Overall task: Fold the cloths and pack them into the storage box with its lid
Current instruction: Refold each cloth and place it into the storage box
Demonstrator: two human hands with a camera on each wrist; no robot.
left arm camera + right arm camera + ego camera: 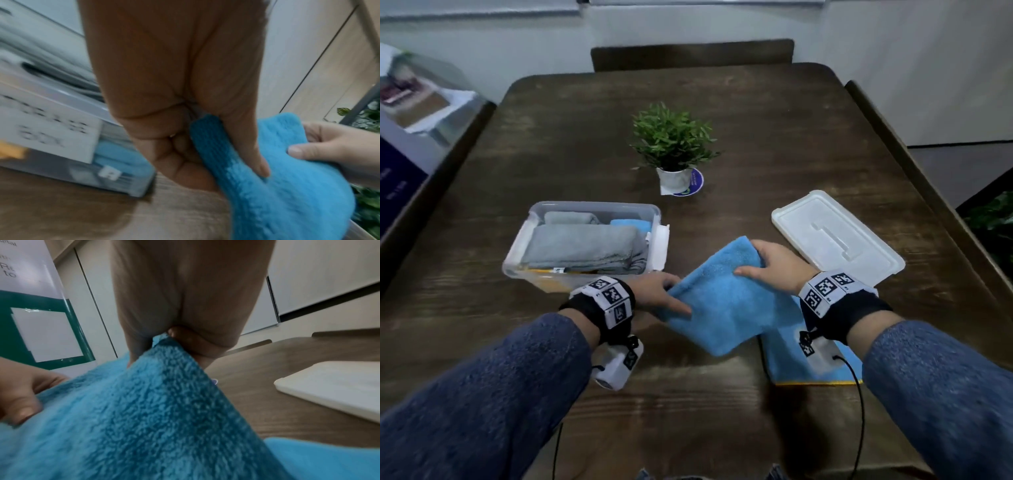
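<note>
Both hands held a folded blue cloth (722, 301) above the dark wooden counter (774, 144), between the storage box and its lid. The left hand (657, 294) gripped the cloth's left corner, its fingers (246, 146) curled round a bunched edge with the thumb pressed on top, as the left wrist view showed. The right hand (774, 263) pinched the far right corner, thumb lying along the upper face and the other fingers (197, 345) tucked beneath the fabric. The cloth hung slightly tilted between the two grips, its near corner drooping toward the counter. Under the right wrist lay a second blue cloth (787, 356) flat on the counter, with a yellow border along its near edge. The clear plastic storage box (585, 209) stood on the counter just left of the held cloth, open at the top; inside it lay folded grey cloths (582, 246) filling most of the space and a folded blue piece (631, 224) at the far right corner. A white label with blurred lettering showed on the box wall in the left wrist view. The white lid (835, 236) rested flat on the counter to the right of the hands, apart from the box. Further back, near the middle of the counter, stood a small green potted plant (673, 144) in a white pot. A dark chair back (691, 53) showed beyond the far edge of the counter.
</note>
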